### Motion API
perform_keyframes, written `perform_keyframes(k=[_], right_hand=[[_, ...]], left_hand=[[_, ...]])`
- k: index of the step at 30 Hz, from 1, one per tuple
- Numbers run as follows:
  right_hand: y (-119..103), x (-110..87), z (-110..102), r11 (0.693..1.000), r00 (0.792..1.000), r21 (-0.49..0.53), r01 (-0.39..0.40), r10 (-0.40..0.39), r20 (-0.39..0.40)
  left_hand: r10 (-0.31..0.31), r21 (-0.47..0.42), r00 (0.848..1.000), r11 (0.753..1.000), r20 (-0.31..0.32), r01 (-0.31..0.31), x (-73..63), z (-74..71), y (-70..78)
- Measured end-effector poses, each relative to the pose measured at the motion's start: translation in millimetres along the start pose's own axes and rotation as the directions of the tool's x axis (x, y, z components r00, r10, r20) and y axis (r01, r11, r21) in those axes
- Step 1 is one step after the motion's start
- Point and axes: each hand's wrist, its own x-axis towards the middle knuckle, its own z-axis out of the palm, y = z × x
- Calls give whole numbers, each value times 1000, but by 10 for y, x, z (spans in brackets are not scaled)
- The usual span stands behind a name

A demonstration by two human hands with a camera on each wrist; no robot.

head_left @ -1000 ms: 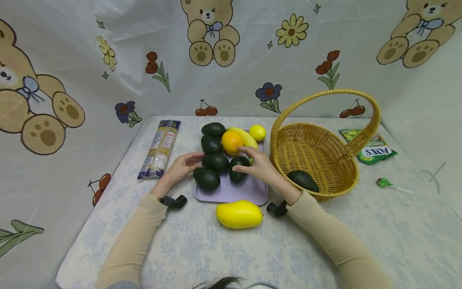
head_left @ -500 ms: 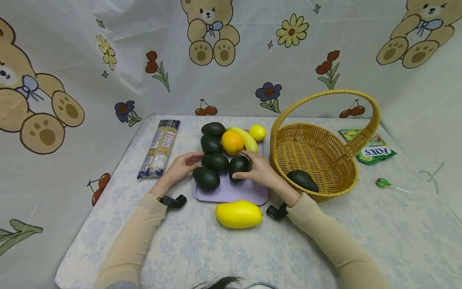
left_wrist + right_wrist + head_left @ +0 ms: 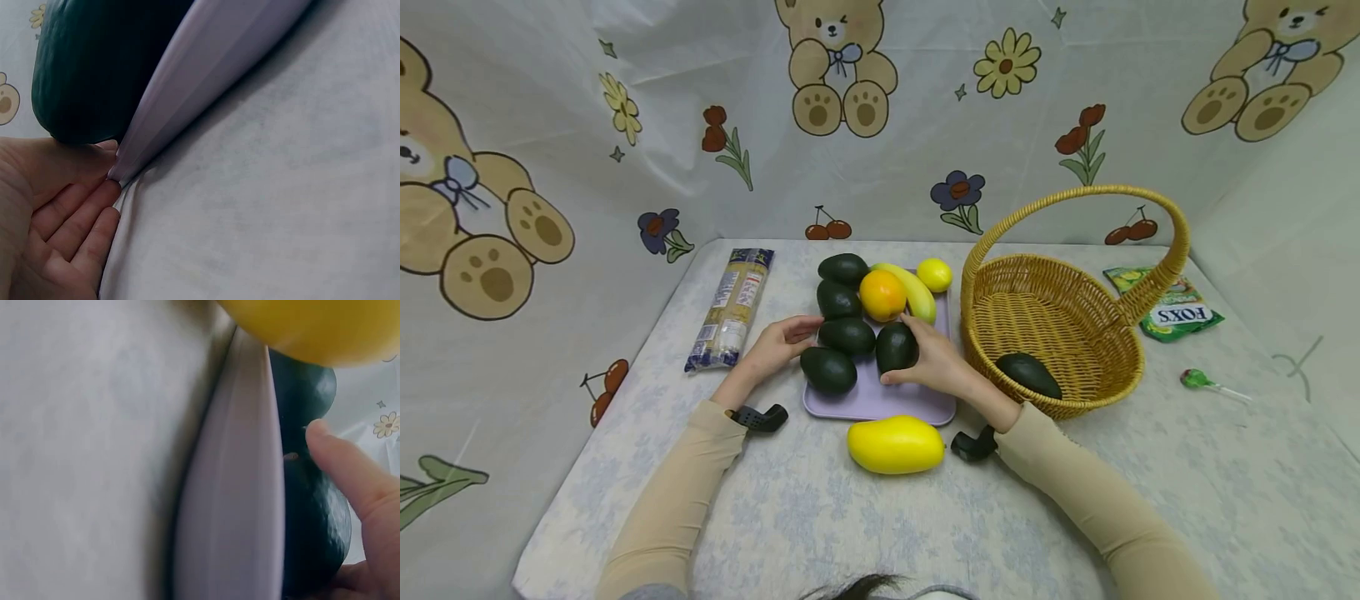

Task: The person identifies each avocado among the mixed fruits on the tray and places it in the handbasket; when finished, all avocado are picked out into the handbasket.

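Note:
My right hand (image 3: pixel 938 358) grips a dark green avocado (image 3: pixel 896 345) on the lilac tray (image 3: pixel 917 405), the thumb at its near end and fingers at its far end. In the right wrist view the thumb lies against that avocado (image 3: pixel 315 525). At the tray's left edge, my left hand (image 3: pixel 777 343) pinches the rim; its thumb and fingers meet the tray wall (image 3: pixel 169 94) in the left wrist view, below an avocado (image 3: pixel 94 75). Several more avocados (image 3: pixel 829 371) line the tray's left side. An orange (image 3: pixel 882 295), a banana (image 3: pixel 913 292) and a lemon (image 3: pixel 934 275) lie behind.
A wicker basket (image 3: pixel 1052 308) with a tall handle stands right of the tray, one avocado (image 3: pixel 1028 375) inside. A yellow mango (image 3: pixel 897 445) lies in front. Noodle-like packets (image 3: pixel 730 308) lie left; a green FOX'S bag (image 3: pixel 1172 312) and a lollipop (image 3: pixel 1198 379) lie right.
My right hand has come down from above the avocado and closed round it, the thumb moving toward its near end. The left hand has stayed at the tray's left edge.

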Motion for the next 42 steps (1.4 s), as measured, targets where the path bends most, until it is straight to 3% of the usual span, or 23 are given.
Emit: perform_keyframes(k=[5, 8, 17, 25, 42], right_hand=[[15, -1, 23, 1000, 1000, -8, 24, -24, -1], [26, 6, 27, 999, 999, -20, 49, -49, 2], [-36, -4, -44, 1000, 1000, -7, 28, -28, 7], [-310, -83, -327, 998, 1000, 61, -1, 0, 22], [-712, -267, -996, 984, 987, 68, 162, -162, -7]], left_hand=[[-7, 11, 1000, 1000, 16, 7, -52, 31, 197], [-3, 8, 1000, 1000, 16, 2, -61, 38, 231], [16, 15, 1000, 1000, 10, -16, -15, 41, 146], [16, -1, 1000, 1000, 12, -16, -27, 51, 169], [15, 43, 1000, 999, 7, -15, -65, 27, 189]])
